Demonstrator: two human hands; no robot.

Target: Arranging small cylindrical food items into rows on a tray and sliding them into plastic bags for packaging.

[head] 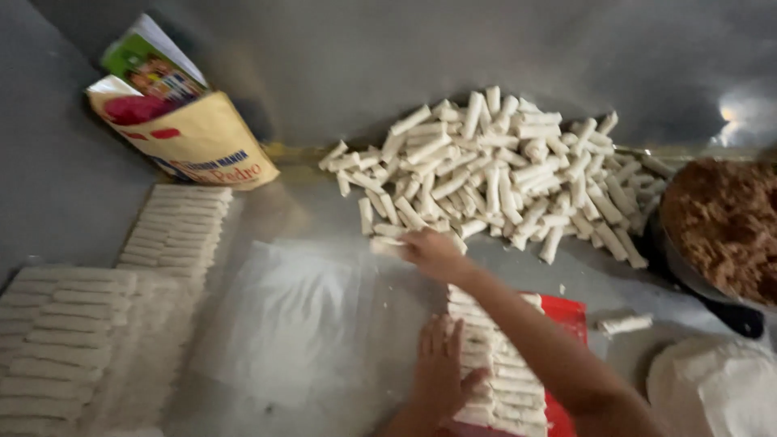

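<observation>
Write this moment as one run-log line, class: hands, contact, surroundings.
right hand: grips pale roll at loose pile | left hand: flat on packed rolls over red tray | nearby: filling pan

My left hand (441, 372) and right hand (433, 252) were bare, without gloves, rings or watch; both forearms were bare too, with no sleeve showing.

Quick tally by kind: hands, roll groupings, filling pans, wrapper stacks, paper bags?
Hands: 2, left hand, right hand
Roll groupings: 4, loose pile, red tray row, two bagged rows
Filling pans: 1
Wrapper stacks: 1
Paper bags: 1
Total: 9
</observation>
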